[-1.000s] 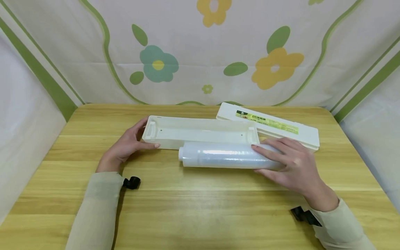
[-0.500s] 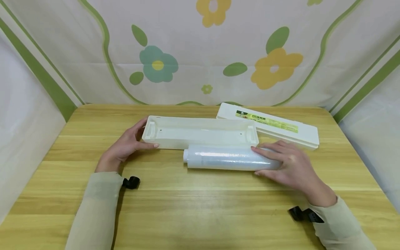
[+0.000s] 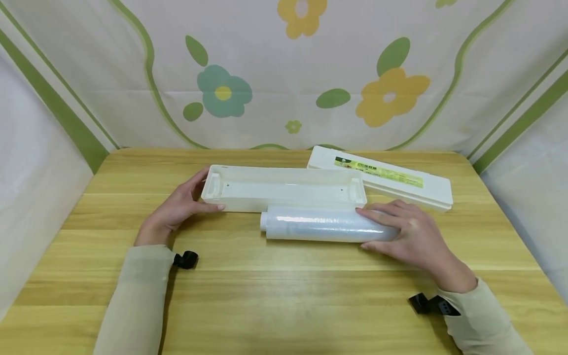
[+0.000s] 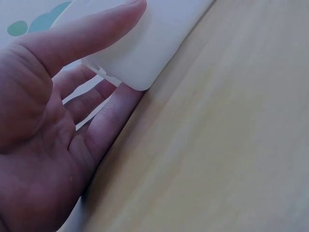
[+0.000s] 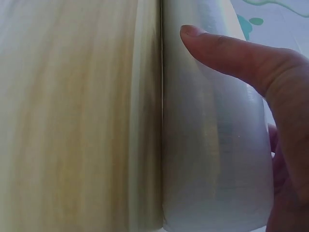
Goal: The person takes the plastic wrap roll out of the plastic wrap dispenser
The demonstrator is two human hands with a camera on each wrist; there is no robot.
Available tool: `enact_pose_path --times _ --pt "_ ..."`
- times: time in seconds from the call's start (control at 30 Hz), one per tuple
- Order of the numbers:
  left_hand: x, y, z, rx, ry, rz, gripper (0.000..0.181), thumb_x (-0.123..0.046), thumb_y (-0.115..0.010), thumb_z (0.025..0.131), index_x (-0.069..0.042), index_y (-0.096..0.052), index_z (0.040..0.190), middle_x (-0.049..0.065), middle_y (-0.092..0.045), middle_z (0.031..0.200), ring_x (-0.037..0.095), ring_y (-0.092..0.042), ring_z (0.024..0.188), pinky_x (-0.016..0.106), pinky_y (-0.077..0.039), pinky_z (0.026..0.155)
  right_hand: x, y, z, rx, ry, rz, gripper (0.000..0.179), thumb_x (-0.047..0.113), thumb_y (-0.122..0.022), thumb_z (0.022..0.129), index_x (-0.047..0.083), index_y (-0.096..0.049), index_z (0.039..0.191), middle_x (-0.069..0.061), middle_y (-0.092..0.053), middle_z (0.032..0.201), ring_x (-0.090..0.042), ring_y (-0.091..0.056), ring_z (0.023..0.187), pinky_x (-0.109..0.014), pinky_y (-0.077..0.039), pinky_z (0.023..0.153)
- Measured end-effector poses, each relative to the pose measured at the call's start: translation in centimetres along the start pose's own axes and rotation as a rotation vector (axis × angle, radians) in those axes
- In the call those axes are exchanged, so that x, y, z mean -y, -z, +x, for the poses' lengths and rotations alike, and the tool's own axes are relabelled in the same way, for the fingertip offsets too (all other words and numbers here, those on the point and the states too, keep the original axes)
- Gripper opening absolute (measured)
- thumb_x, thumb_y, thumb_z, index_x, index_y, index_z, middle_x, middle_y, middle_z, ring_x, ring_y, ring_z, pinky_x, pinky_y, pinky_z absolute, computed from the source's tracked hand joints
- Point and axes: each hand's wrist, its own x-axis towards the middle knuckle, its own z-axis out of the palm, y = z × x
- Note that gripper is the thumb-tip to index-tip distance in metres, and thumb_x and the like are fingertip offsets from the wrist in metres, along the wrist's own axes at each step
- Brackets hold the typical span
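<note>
A long white plastic box stands with its hollow side up, small fittings at both inner ends. My left hand holds its left end, thumb on the front wall and fingers behind; the left wrist view shows the box end between thumb and fingers. Just in front of the box lies a roll of plastic wrap, a core end poking out on its left. My right hand grips its right end, fingers over the top. In the right wrist view, the thumb presses the roll, which rests on the table.
A white lid with a green and yellow label lies slanted behind the box at right. The wooden table ends at a flowered curtain. Black wrist cameras sit at both sleeves.
The plastic wrap roll has shifted slightly right and nearer in my right hand during the first half second, then stayed put. My left hand and the box have hardly moved.
</note>
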Motion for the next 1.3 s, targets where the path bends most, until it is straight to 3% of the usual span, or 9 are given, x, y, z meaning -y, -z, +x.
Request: enact_pose_path --times 0.2,0.4,0.67,0.97,1.13,1.3 --pt "-0.21 0.24 0.30 -0.006 -0.007 0.011 0.111 -0.009 -0.091 0.087 -0.034 -0.025 0.172 0.001 -0.036 0.171 0.024 -0.039 0.146 0.016 -0.045 0.105 -0.09 -0.04 0.07 0.017 -0.035 -0.011 0.075 0.055 -0.099 0.066 0.034 -0.077 0.135 0.004 -0.081 0.122 -0.022 -0.072 0.102 -0.042 -0.049 0.094" --pt "-0.39 0.31 0.36 -0.006 0.010 -0.007 0.112 -0.007 -0.091 0.086 -0.033 -0.025 0.172 -0.003 -0.039 0.168 0.021 -0.041 0.145 0.014 -0.046 0.103 0.10 0.12 0.20 0.039 -0.065 -0.017 0.084 0.045 -0.104 0.057 0.037 -0.076 0.136 0.005 -0.080 0.123 -0.024 -0.072 0.106 -0.052 -0.049 0.103" --pt "-0.58 0.21 0.15 0.009 -0.009 -0.004 0.111 -0.007 -0.090 0.087 -0.031 -0.024 0.173 0.004 -0.038 0.169 0.025 -0.041 0.143 0.016 -0.046 0.104 0.20 0.36 0.34 0.022 -0.055 -0.022 0.070 0.045 -0.099 0.067 0.036 -0.078 0.133 0.005 -0.080 0.121 -0.020 -0.072 0.100 -0.037 -0.048 0.085" --pt "-0.60 0.00 0.37 0.031 -0.016 -0.008 0.112 -0.007 -0.090 0.087 -0.032 -0.022 0.173 0.005 -0.038 0.168 0.026 -0.043 0.142 0.016 -0.047 0.103 0.23 0.66 0.03 0.018 -0.053 -0.014 0.065 0.052 -0.096 0.074 0.034 -0.078 0.134 0.005 -0.081 0.121 -0.022 -0.074 0.102 -0.041 -0.049 0.090" --pt "-0.69 -0.05 0.35 0.028 -0.013 0.014 0.111 -0.009 -0.090 0.088 -0.033 -0.023 0.173 0.004 -0.037 0.171 0.026 -0.040 0.148 0.016 -0.044 0.106 0.35 0.70 -0.09 0.048 -0.063 -0.015 0.070 0.047 -0.098 0.072 0.034 -0.076 0.136 0.003 -0.080 0.123 -0.026 -0.073 0.110 -0.053 -0.048 0.106" --pt "-0.48 0.00 -0.07 0.015 0.001 0.035 0.106 -0.014 -0.092 0.087 -0.038 -0.030 0.170 -0.002 -0.040 0.168 0.023 -0.039 0.150 0.024 -0.041 0.114 0.66 0.81 0.10 0.046 -0.010 -0.020 0.065 0.069 -0.080 0.087 0.029 -0.075 0.139 -0.006 -0.078 0.127 -0.034 -0.070 0.116 -0.057 -0.045 0.109"
